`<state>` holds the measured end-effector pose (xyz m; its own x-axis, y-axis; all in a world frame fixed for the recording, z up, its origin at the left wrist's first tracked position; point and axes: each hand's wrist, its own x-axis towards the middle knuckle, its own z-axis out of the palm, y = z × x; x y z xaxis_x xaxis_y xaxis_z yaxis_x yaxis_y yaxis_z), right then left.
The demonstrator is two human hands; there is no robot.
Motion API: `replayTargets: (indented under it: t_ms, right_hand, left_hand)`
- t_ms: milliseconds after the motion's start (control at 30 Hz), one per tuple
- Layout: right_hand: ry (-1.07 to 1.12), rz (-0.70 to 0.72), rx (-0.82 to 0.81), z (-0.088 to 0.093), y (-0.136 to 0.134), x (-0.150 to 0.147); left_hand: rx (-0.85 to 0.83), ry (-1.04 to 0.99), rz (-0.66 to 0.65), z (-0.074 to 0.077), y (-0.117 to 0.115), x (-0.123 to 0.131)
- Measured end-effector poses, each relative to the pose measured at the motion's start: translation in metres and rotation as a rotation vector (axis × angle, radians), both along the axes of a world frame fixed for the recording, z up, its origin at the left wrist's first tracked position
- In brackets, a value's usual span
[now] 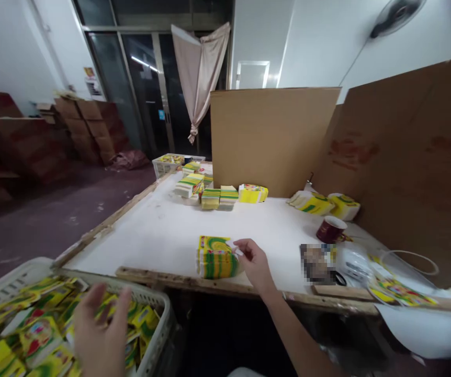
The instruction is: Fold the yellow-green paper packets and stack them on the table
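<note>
Here the right hand, fingers loosely curled, touches the packet stack at the bench's near edge. The left hand hovers open over loose packets in the near-left basket. This looks like stacking; another packet would need squaring on top.

bare table ahead; cardboard walls and mug hem right.

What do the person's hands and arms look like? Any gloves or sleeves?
No gloves: the left hand and the right hand are both bare. The right forearm is bare too, with no sleeve, watch or bracelet showing. The left hand is blurred, so rings cannot be told there.
</note>
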<state>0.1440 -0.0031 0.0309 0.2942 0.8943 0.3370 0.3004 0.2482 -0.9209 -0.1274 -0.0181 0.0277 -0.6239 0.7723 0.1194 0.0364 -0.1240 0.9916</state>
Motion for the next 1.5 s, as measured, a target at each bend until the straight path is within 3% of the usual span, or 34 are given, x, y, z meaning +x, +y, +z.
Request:
replayTargets:
  t_ms: [167,333,433,633,833,1000,1133,1233,1333,1500]
  right_hand:
    - [-0.313,-0.001,-0.098,0.000,0.029,0.009]
    - [-0.532,0.056,-0.180,-0.019,0.041,0.016]
    - [-0.591,0.061,-0.201,-0.021,0.040,0.017]
    - [-0.561,0.005,-0.203,-0.005,0.020,0.004]
    - [-0.016,0.455,-0.254,-0.008,-0.024,-0.049]
    - [0.378,0.546,-0.256,-0.015,-0.041,-0.080]
    - [0.457,0.708,-0.348,-0.017,-0.048,-0.087]
    - [0.396,0.577,-0.343,-0.022,-0.044,-0.084]
    - [0.381,0.404,-0.255,-0.026,-0.032,-0.073]
    - [0.211,0.300,-0.105,-0.025,-0.019,-0.049]
  left_hand:
    - [0.010,-0.120,-0.428,-0.025,0.014,0.062]
    - [-0.029,-0.163,-0.544,-0.035,0.010,0.091]
    - [-0.053,-0.171,-0.558,-0.041,0.013,0.096]
    - [-0.038,-0.362,-0.565,-0.052,0.014,0.108]
    - [0.051,-0.766,-0.561,-0.047,0.000,0.115]
    - [0.109,-0.992,-0.436,-0.032,-0.004,0.105]
    - [0.096,-1.052,-0.352,-0.027,0.000,0.102]
    - [0.036,-0.997,-0.325,-0.030,0.003,0.105]
    - [0.056,-0.835,-0.397,-0.038,0.003,0.108]
    - [0.041,-0.528,-0.444,-0.049,0.004,0.101]
